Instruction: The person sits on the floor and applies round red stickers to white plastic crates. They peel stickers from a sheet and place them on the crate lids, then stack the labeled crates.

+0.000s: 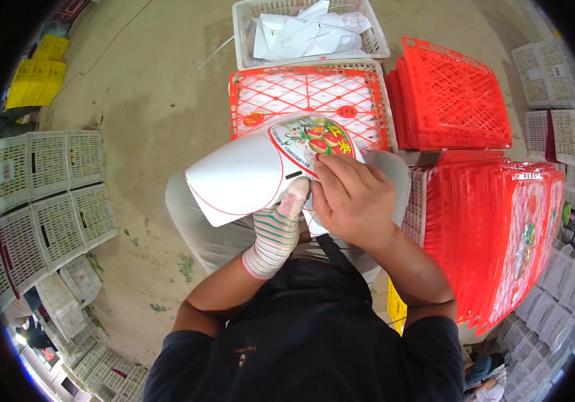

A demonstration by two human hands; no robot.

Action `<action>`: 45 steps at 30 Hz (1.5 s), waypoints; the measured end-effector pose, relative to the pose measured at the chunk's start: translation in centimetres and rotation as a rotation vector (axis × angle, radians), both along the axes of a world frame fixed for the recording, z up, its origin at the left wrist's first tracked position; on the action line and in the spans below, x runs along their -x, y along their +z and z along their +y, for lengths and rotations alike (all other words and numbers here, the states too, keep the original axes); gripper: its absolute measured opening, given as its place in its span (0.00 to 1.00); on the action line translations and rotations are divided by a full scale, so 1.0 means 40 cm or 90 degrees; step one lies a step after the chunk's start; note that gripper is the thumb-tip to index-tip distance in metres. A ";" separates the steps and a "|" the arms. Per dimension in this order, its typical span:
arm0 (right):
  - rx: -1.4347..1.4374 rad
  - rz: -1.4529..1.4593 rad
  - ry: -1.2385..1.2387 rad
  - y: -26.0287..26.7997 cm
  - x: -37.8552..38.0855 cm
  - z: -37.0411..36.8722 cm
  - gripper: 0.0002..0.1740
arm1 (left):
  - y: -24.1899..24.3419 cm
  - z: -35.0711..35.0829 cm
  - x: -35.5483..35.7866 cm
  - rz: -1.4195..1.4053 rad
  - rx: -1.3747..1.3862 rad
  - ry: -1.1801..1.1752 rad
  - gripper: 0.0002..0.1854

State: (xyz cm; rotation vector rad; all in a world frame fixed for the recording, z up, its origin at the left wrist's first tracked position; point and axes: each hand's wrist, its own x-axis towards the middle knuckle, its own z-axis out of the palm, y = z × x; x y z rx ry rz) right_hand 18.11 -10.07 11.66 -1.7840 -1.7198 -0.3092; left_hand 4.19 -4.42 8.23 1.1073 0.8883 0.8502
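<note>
My left hand (278,228), in a striped knit glove, grips a curved white sheet (237,178) with red outlines from below, its thumb on the sheet near a short black mark. On the sheet's upper right part is a printed oval fruit label (315,140) with a red rim. My bare right hand (353,196) pinches the lower right edge of that label; whether the label is loose or stuck down there cannot be told. Beyond the sheet, in front of my knees, lies a red plastic lattice lid (308,90) over white netted material.
A white plastic basket (240,40) of white cut sheets stands at the top. Red lattice lids (453,95) are stacked at the right, with a larger row of red lids (473,226) nearer me. White crates (51,166) stand far left. Part of another person (486,377) shows at lower right.
</note>
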 end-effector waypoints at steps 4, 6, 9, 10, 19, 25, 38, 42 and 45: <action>0.041 -0.030 -0.009 0.010 -0.002 -0.007 0.16 | 0.005 -0.002 -0.008 0.043 -0.059 -0.036 0.18; 0.062 -0.038 -0.022 0.014 -0.001 -0.010 0.15 | 0.010 -0.003 -0.012 0.047 -0.067 -0.044 0.17; 0.090 -0.039 -0.050 0.022 0.003 -0.013 0.13 | 0.021 -0.002 -0.012 0.092 -0.089 -0.073 0.14; 0.098 -0.038 -0.054 0.024 0.004 -0.013 0.12 | 0.022 0.001 -0.012 0.113 -0.109 -0.083 0.14; 0.171 0.008 -0.043 0.030 -0.029 -0.021 0.05 | 0.005 0.037 -0.002 0.319 -0.670 -0.193 0.12; 0.265 0.221 -0.009 0.030 -0.052 -0.022 0.05 | 0.005 0.021 0.014 0.185 -0.296 -0.208 0.09; 0.575 0.745 -0.172 0.063 -0.311 0.098 0.12 | -0.005 0.092 0.241 0.271 -0.207 -0.103 0.22; 0.393 0.764 -0.154 0.090 -0.388 0.128 0.16 | -0.032 0.155 0.419 0.317 -0.125 0.057 0.20; 0.336 0.670 -0.124 0.059 -0.391 0.151 0.15 | -0.042 0.191 0.524 0.303 -0.047 0.123 0.16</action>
